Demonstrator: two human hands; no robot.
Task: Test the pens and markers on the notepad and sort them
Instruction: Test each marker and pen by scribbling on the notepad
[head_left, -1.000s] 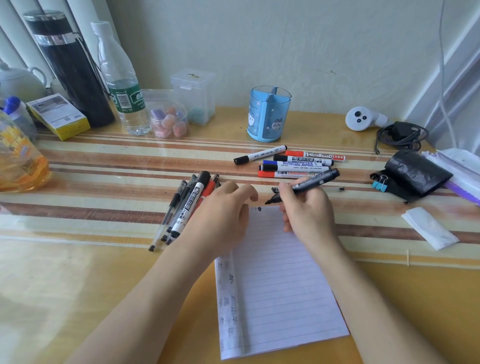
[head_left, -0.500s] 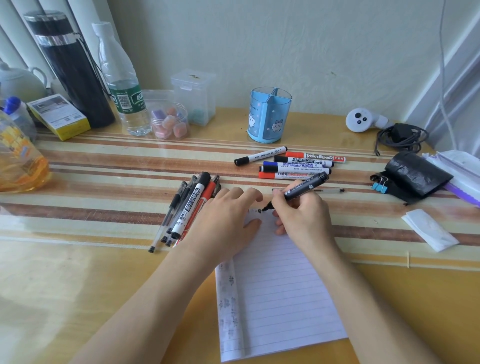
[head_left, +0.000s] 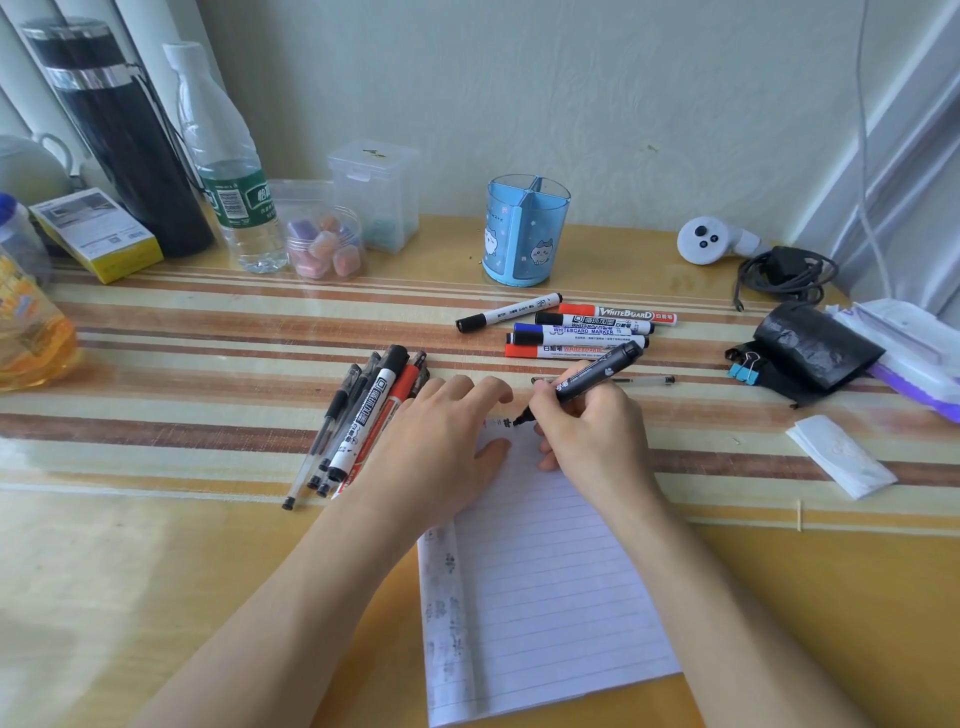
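A lined notepad lies in front of me on the desk. My left hand rests flat on its top left corner, fingers fairly straight. My right hand grips an uncapped black marker, its tip touching the top edge of the page beside a small dark mark. To the left of my left hand is a bundle of pens and markers. Several whiteboard markers lie in a row behind my hands. A thin pen lies just behind my right hand.
A blue divided pen holder stands at the back centre. Bottles, a flask and clear boxes line the back left. A black bag with a blue binder clip, a folded tissue, a white controller and a cable sit at the right.
My right hand moved the marker left and down until its tip reached the top of the page. My left hand spread flatter on the notepad's corner.
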